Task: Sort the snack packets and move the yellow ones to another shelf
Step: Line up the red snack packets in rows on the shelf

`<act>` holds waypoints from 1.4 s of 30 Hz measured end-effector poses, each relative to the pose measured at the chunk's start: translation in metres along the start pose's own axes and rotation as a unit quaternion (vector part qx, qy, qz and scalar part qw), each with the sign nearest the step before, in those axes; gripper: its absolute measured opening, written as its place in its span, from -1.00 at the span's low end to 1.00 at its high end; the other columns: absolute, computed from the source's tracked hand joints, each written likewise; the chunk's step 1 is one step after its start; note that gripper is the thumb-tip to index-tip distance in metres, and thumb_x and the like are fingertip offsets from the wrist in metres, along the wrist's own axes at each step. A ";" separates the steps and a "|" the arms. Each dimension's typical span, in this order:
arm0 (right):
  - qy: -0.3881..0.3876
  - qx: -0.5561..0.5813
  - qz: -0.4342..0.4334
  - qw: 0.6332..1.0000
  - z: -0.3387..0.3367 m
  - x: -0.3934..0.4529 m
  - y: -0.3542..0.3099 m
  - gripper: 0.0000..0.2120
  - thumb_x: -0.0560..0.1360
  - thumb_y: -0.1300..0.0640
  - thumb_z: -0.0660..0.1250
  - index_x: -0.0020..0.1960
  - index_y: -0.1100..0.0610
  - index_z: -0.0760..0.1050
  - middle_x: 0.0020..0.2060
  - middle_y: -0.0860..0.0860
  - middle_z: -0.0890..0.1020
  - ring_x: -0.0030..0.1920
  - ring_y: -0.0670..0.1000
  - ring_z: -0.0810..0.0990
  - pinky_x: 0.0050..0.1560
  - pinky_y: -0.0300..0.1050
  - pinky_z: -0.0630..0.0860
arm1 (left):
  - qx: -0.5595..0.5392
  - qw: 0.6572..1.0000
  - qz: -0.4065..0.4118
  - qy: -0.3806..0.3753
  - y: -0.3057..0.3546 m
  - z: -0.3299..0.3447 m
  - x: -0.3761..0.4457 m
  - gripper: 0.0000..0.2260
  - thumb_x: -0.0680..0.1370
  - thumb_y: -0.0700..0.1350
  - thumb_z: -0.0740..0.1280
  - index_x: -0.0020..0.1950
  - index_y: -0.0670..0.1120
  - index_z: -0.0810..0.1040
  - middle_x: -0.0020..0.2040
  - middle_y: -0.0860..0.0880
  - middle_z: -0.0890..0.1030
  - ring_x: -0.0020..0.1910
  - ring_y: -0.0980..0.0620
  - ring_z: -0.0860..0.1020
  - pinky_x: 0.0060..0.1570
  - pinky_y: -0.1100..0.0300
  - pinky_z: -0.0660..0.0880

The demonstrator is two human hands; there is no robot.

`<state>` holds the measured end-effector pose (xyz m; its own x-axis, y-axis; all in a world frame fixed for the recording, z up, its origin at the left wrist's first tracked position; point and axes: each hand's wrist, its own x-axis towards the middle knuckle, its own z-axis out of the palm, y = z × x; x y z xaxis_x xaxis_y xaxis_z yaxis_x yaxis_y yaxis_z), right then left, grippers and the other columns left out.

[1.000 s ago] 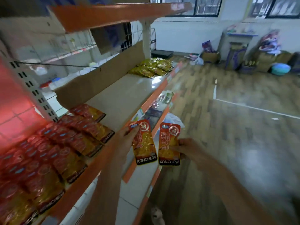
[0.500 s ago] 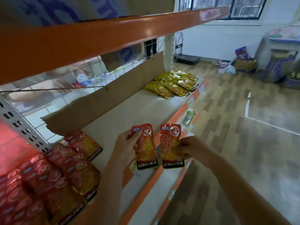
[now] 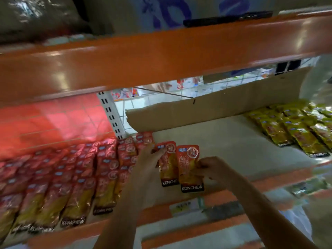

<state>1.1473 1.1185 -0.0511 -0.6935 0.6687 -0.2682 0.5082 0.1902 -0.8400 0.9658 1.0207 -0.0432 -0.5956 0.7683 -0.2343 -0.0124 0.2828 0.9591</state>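
- Middle shelf: red packets in overlapping rows fill its left part, yellow packets heaped at the far right, bare surface between them
- Top shelf: orange front edge runs right across the upper view, blurred bags on it
- Cardboard strip stands along the back of the middle shelf, behind the bare stretch
- White upright with slots at the back, just behind the red rows
- Lower shelf under the arms, contents too blurred to tell
- Left hand: reaching forward over the shelf, fingertips pinch top of left packet, just beside the red rows
- Right hand: fingers curled, pinching right edge of right packet
- The two held packets are side by side, red tops, KONCHEW on the bottoms, right one overlapping the left one's edge, low over the bare shelf; touching it or not, cannot tell
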 end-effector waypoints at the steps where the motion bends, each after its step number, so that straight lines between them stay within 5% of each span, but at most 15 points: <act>1: -0.020 0.007 -0.005 1.000 0.002 0.007 -0.001 -0.70 0.45 0.26 0.40 -0.40 0.08 0.41 -0.63 -0.18 0.48 -0.56 -0.28 0.44 -0.45 -0.48 0.29 | 0.018 1.000 0.010 0.021 -0.001 -0.005 0.003 -0.87 0.57 -0.09 0.33 0.10 -0.06 0.57 -0.17 0.07 0.62 -0.31 0.27 0.61 -0.38 0.41 0.49; 6: -0.104 -0.036 -0.034 0.993 0.019 0.034 -0.009 -0.83 0.43 0.19 0.43 -0.31 0.11 0.51 -0.42 -0.08 0.55 -0.39 -0.17 0.51 -0.35 -0.39 0.37 | 0.135 0.989 0.027 0.051 -0.005 -0.026 0.024 -0.69 0.53 -0.03 0.36 0.24 -0.09 0.52 0.11 -0.08 0.61 0.00 0.01 0.61 -0.04 0.15 0.57; 13: -0.119 -0.155 -0.088 0.977 0.042 0.060 -0.024 -0.87 0.47 0.10 0.38 -0.21 0.10 0.48 -0.31 -0.06 0.53 -0.28 -0.12 0.50 -0.34 -0.36 0.31 | 0.232 0.972 0.009 0.027 0.008 -0.051 0.039 -0.73 0.57 -0.21 0.31 0.23 -0.29 0.52 0.04 -0.15 0.58 -0.04 -0.09 0.60 -0.04 0.08 0.60; 18: -0.088 -0.209 -0.112 0.967 0.051 0.072 -0.036 -0.76 0.49 0.06 0.35 -0.30 0.09 0.39 -0.27 -0.02 0.51 -0.27 -0.10 0.47 -0.32 -0.29 0.32 | 0.328 0.942 0.050 0.049 0.009 -0.067 0.051 -0.75 0.54 -0.17 0.35 0.21 -0.18 0.56 0.04 -0.03 0.55 -0.01 -0.03 0.58 -0.12 0.18 0.53; 24: -0.080 -0.193 -0.125 0.970 0.059 0.073 -0.045 -0.72 0.52 0.11 0.33 0.17 0.22 0.50 0.12 0.11 0.60 0.09 0.06 0.59 0.00 -0.21 0.47 | 0.324 0.941 0.061 0.071 0.001 -0.073 0.061 -0.81 0.54 -0.18 0.34 0.13 -0.13 0.62 0.12 -0.12 0.64 0.02 -0.08 0.61 0.10 -0.05 0.54; 33: -0.128 -0.264 -0.147 0.944 0.066 0.079 -0.051 -0.72 0.57 0.10 0.26 0.18 0.26 0.49 0.12 0.12 0.60 0.03 0.09 0.61 -0.08 -0.22 0.45 | 0.336 0.936 0.068 0.077 -0.006 -0.080 0.064 -0.82 0.54 -0.18 0.35 0.12 -0.10 0.63 0.13 -0.08 0.64 -0.06 0.02 0.60 0.02 0.13 0.56; 42: -0.146 -0.381 -0.143 0.902 0.072 0.085 -0.058 -0.64 0.58 0.00 0.22 0.24 0.22 0.45 0.16 0.13 0.57 0.11 0.09 0.56 0.14 -0.08 0.47 | 0.338 0.935 0.077 0.078 -0.008 -0.080 0.063 -0.84 0.54 -0.19 0.34 0.10 -0.12 0.62 0.11 -0.09 0.63 -0.04 0.00 0.60 0.03 0.09 0.57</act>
<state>1.0219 1.1126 -0.0590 -0.9001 0.3171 -0.2987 0.4135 0.8378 -0.3564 0.8646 1.0211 -0.0529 -0.6582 0.7524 -0.0247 0.5631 0.5139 0.6472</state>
